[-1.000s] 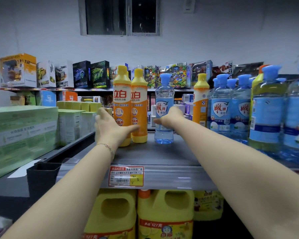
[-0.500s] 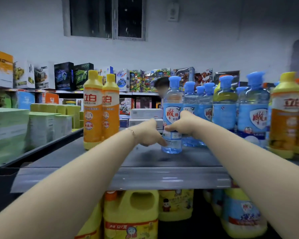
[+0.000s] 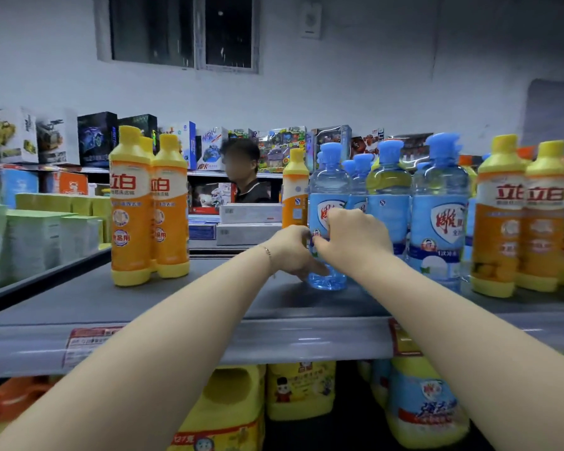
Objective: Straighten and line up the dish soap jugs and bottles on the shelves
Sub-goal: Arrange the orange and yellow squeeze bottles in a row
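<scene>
Bottle of clear plastic with blue cap (image 3: 329, 180) is being gripped by left hand (image 3: 290, 252) and right hand (image 3: 355, 242), fingers curled round it; orange yellow-capped bottle (image 3: 294, 190) is standing just left of grip.

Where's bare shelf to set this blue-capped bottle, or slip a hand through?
Free: the grey metal shelf deck between the orange yellow-capped soap bottles at left and the held clear blue-capped bottle. Crowded: packed bottles right of it.

Bare shelf (image 3: 228, 297) between orange bottles (image 3: 150, 206) and blue bottles (image 3: 388, 203).
</scene>
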